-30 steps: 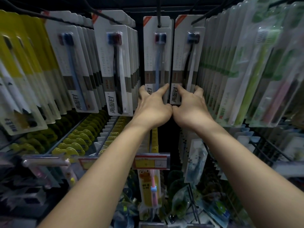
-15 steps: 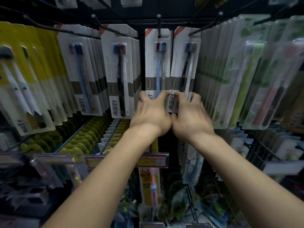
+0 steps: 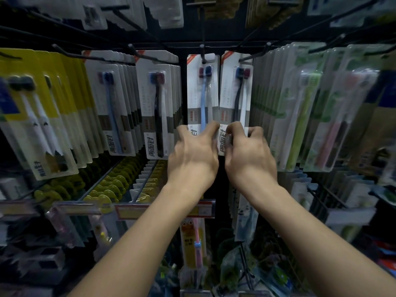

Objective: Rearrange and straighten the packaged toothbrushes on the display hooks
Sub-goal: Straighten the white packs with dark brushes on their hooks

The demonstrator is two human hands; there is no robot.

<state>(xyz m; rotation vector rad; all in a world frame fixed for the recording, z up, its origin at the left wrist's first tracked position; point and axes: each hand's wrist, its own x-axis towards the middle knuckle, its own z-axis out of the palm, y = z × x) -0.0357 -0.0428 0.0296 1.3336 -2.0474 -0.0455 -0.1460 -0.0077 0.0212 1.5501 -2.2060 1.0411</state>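
Observation:
Two white toothbrush packs hang side by side on centre hooks. The left pack (image 3: 202, 91) shows a light blue brush, the right pack (image 3: 235, 91) a black one. My left hand (image 3: 192, 159) grips the bottom of the left pack, fingers curled over its lower edge. My right hand (image 3: 249, 159) grips the bottom of the right pack, thumb on its front. The two hands are almost touching. The lower ends of both packs are hidden behind my fingers.
Rows of similar white packs (image 3: 158, 108) hang to the left, yellow packs (image 3: 36, 116) further left, green packs (image 3: 300, 116) to the right. Black hook rods (image 3: 202, 28) stick out above. Price tags (image 3: 162, 209) and more goods hang below my forearms.
The view has tilted so the packs sit lower in frame. My fingers have curled tighter round the bottoms of both packs, and the two packs now hang closer together.

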